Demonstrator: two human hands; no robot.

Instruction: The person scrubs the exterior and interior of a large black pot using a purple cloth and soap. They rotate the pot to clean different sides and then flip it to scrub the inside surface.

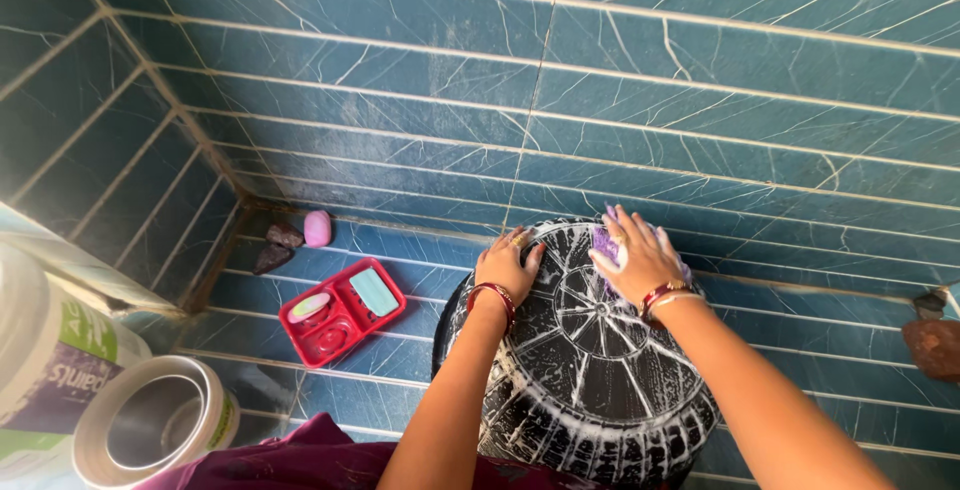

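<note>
Soapsuds streak the black plastic bucket (pixel 590 370), which stands upside down on the blue tiled floor (pixel 800 350) close to the foot of the far wall, its ribbed base facing up and its sides moulded like a tyre tread. It looks light and stiff, a hollow shell rather than anything dense, and the wet lather will likely make it slippery under the palm. A sounder hold would probably be at the raised ribs on the base or the deep tread blocks round the side, where fingers can catch an edge.

The left hand (pixel 505 265) lies flat on the near-left edge of the base, fingers loosely bent, bracing and not gripping anything. The right hand (pixel 638 262) presses a purple scrubber (pixel 606 244) against the far part of the base, fingers spread over it and holding it down.

Left of the bucket, a red soap tray (pixel 343 312) sits on the floor holding a pale green bar and a pinkish bar. Toward the far-left corner lie a pink soap (pixel 318 229) and two dark stones (pixel 278 247). White paint tubs (pixel 110 390) stand at the near-left edge.
</note>
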